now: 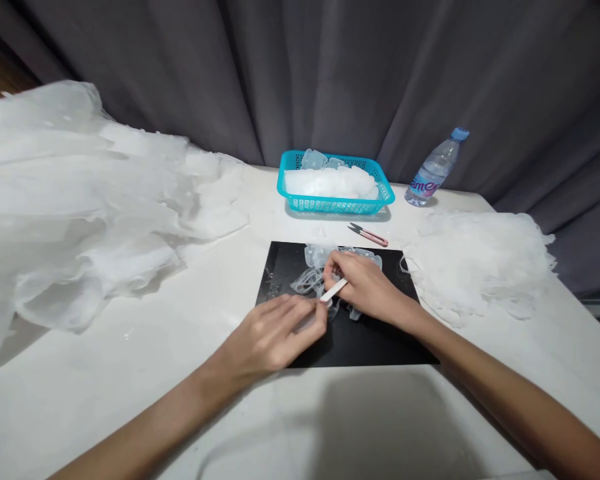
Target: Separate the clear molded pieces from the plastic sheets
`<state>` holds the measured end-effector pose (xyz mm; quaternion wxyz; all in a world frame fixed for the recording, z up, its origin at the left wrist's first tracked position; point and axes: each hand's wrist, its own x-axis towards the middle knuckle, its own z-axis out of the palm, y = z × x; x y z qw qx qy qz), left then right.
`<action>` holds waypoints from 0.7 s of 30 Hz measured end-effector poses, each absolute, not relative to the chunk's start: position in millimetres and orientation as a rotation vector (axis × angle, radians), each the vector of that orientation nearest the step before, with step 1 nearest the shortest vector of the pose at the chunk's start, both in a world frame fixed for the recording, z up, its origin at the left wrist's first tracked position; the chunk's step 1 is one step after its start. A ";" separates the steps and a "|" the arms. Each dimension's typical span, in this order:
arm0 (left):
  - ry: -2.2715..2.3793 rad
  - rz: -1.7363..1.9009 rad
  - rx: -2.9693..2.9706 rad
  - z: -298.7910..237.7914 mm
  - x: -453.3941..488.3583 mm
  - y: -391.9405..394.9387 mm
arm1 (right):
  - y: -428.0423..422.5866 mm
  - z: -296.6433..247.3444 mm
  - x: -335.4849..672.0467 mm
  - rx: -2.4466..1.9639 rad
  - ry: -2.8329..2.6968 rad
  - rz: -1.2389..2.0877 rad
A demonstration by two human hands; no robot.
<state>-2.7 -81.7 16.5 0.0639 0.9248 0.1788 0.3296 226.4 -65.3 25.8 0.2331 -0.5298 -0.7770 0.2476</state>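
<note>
Both hands work close together over a black mat (380, 343). My right hand (367, 287) is closed, with a flat white stick (334, 291) projecting from under its palm and its thumb and forefinger curled together. The stick's other end meets the fingertips of my left hand (280, 330). Those left fingers are bent and pinched near a translucent piece, though what they grip is partly hidden. Several clear, soft-looking plastic pieces (320, 256) lie on the mat beyond and beneath the hands, some cut into loops (306, 281).
A turquoise basket (337, 205) holding whitish translucent pieces stands at the back. Pink-handled thread snips (369, 235) lie before it. A water bottle (435, 170) stands back right. Piles of thin white sheets lie left (105, 193) and right (485, 260). A grey curtain (330, 73) hangs behind.
</note>
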 end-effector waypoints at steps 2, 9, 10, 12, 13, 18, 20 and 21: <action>0.654 1.014 2.644 17.3 -2.0 -83.1 | -61.2 18.5 226.0 -1.574 -2.112 0.573; 1.061 0.885 1.570 30.8 -0.1 -70.5 | -50.6 42.3 259.5 -1.667 -2.154 0.421; 1.044 0.877 1.499 31.9 0.1 -69.0 | -49.4 46.1 267.1 -1.671 -2.168 0.422; 1.007 0.848 1.398 32.6 0.6 -67.7 | -47.1 50.1 280.6 -1.665 -2.214 0.441; 0.978 0.826 1.351 32.2 1.0 -67.6 | -46.3 50.8 285.6 -1.650 -2.246 0.447; 0.752 0.741 1.139 28.5 2.8 -69.4 | -50.7 59.6 282.8 -1.394 -2.256 0.472; 0.707 0.744 1.093 28.1 3.5 -69.7 | -57.7 69.4 271.7 -1.228 -2.181 0.567; 0.697 0.750 1.072 28.2 3.8 -69.8 | -61.8 74.5 265.7 -1.155 -2.154 0.650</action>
